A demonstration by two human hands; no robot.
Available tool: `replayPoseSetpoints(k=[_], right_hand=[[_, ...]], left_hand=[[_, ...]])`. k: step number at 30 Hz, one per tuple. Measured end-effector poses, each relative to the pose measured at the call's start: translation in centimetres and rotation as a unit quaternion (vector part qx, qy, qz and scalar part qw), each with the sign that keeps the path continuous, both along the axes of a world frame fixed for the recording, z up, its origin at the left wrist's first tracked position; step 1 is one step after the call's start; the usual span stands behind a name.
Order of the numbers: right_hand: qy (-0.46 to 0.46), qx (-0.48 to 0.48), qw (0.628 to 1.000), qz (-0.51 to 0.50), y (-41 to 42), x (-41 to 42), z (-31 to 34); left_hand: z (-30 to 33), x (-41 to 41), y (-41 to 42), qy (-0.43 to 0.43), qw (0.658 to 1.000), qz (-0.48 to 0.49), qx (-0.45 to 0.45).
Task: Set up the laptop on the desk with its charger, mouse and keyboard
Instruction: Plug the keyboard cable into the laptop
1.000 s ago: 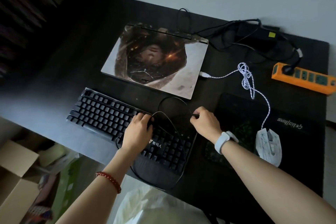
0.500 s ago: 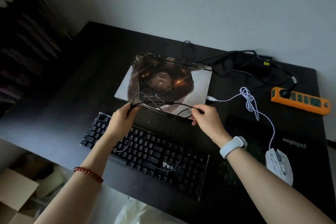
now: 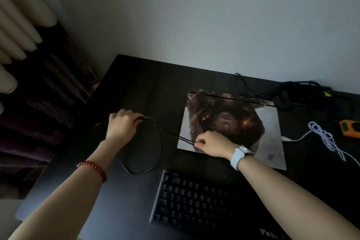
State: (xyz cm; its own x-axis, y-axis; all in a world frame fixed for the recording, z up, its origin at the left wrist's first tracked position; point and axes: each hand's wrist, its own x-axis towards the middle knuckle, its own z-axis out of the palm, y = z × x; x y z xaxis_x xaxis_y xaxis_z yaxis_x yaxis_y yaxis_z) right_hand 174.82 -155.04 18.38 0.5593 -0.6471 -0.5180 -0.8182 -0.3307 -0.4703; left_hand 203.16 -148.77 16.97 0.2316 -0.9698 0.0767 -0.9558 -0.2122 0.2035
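I see the left hand [image 3: 122, 125] curled around the black keyboard cable [image 3: 158, 150] just left of the closed laptop [image 3: 231, 124], loops of it hanging onto the dark desk [image 3: 148, 84] below that fist. The right hand [image 3: 211, 142] pinches the same cable at the laptop's front-left corner, fingers tight together (the plug end itself I can't make out). The keyboard [image 3: 196, 202] lies in front of the laptop, the white braided mouse cable [image 3: 323, 138] trails off its right side, and the charger [image 3: 303, 93] sits behind its right rear corner.
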Motion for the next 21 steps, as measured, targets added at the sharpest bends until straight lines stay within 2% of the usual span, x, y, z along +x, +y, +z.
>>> replayPoseSetpoints(k=[4, 6, 9, 11, 12, 14, 16, 19, 21], right_hand=[[0.011, 0.039, 0.999, -0.002, 0.4, 4.2, -2.1], [0.007, 0.037, 0.999, -0.028, 0.6, 5.7, -3.1], [0.02, -0.058, 0.997, -0.054, 0.6, 6.8, -4.2], [0.033, -0.132, 0.99, -0.047, 0.3, 7.0, -4.8], [0.035, -0.139, 0.989, -0.045, 0.2, 7.0, -5.1], [0.023, -0.094, 0.993, -0.065, 0.0, 7.1, -5.4], [0.013, -0.057, 0.995, -0.085, 0.2, 7.3, -5.5], [0.001, -0.067, 0.989, -0.134, 0.8, 8.2, -5.5], [0.003, -0.067, 0.984, -0.165, 1.1, 8.9, -5.7]], left_hand=[[-1.9, 4.4, -2.8, -0.106, 0.989, -0.082, 0.071], [-2.8, 5.5, -4.0, -0.137, 0.982, -0.085, 0.097], [-4.7, 6.5, -5.2, -0.151, 0.981, -0.084, 0.086], [-5.5, 6.8, -6.1, -0.161, 0.976, -0.085, 0.121], [-5.8, 6.8, -6.5, -0.161, 0.973, -0.083, 0.146], [-6.1, 6.4, -6.8, -0.141, 0.969, -0.08, 0.185], [-5.9, 5.9, -6.2, -0.081, 0.977, -0.065, 0.187], [-5.3, 4.4, -3.5, 0.058, 0.993, -0.019, 0.097], [-5.8, 2.2, -0.6, 0.112, 0.99, -0.045, 0.068]])
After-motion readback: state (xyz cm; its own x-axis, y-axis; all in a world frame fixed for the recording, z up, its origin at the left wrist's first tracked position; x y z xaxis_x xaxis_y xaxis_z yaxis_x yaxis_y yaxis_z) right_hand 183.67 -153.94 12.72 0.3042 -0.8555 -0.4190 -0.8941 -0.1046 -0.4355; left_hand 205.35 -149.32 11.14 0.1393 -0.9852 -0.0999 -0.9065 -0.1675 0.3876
